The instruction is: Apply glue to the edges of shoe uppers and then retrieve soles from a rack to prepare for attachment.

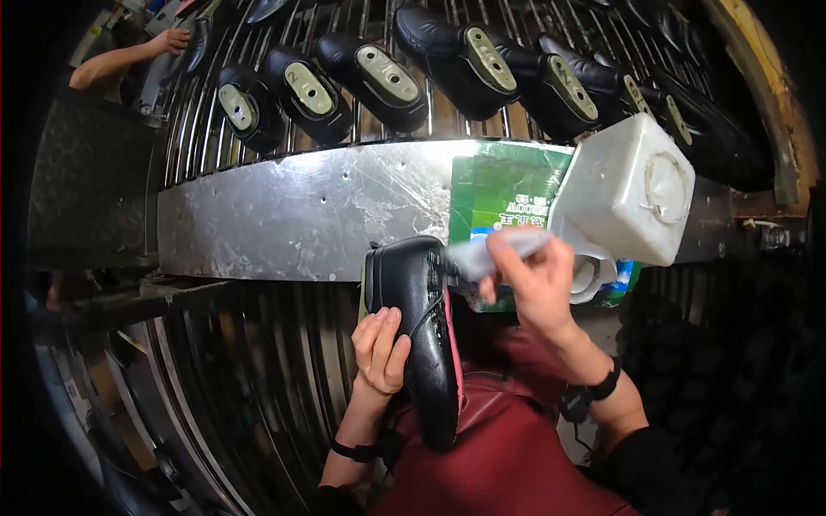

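My left hand [379, 351] is closed round the side of a black leather shoe [411, 288], its toe pointing down toward me. A pale green shoe last shows at the shoe's left edge, and a pink strip [455, 348] runs along its sole edge. In my right hand [540, 279] is a brush [495, 252] with a pale handle, smeared by motion. The brush's dark end is at the sole edge near the heel; whether it touches cannot be made out. Just right of that hand sits a cut-open white plastic jug [632, 185].
A green printed cardboard sheet [482, 185] lies under the jug on a metal ledge [284, 215]. Beyond it, several black shoes on lasts [387, 77] stand sole-side up on a roller conveyor [185, 138]. Another person's hand [170, 41] touches a shoe at the far left.
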### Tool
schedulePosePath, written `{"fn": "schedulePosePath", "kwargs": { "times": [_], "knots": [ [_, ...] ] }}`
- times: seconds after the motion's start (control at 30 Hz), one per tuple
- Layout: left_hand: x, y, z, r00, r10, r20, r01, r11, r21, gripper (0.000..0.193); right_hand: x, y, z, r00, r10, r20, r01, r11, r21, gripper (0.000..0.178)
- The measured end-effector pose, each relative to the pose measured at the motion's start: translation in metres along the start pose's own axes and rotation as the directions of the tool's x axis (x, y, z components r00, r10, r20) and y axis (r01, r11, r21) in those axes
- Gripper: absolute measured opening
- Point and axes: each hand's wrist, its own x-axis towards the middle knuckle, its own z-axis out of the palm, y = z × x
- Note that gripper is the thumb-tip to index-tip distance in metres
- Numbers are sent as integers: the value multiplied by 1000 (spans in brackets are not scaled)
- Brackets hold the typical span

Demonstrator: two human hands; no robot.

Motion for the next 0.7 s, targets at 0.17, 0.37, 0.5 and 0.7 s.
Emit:
{"fn": "schedulePosePath", "kwargs": {
  "times": [0.17, 0.37, 0.5, 0.7],
  "knots": [
    [3, 3, 1, 1000, -18, -12, 19, 1000, 10, 29, 29, 10, 4, 999, -24, -34, 26, 998, 50, 20],
    [17, 4, 0, 999, -11, -40, 11, 1000, 13, 32, -70, -20, -29, 959, 0, 283, 9, 999, -30, 18],
    [23, 3, 1, 999, -4, -46, 5, 1000, 19, 35, -115, -35, -33, 708, -357, 609, 502, 861, -78, 16],
    [32, 9, -4, 999, 19, -35, -18, 999, 38, 43, -169, -51, -43, 591, -344, 730, 559, 827, -64, 25]
  ]
}}
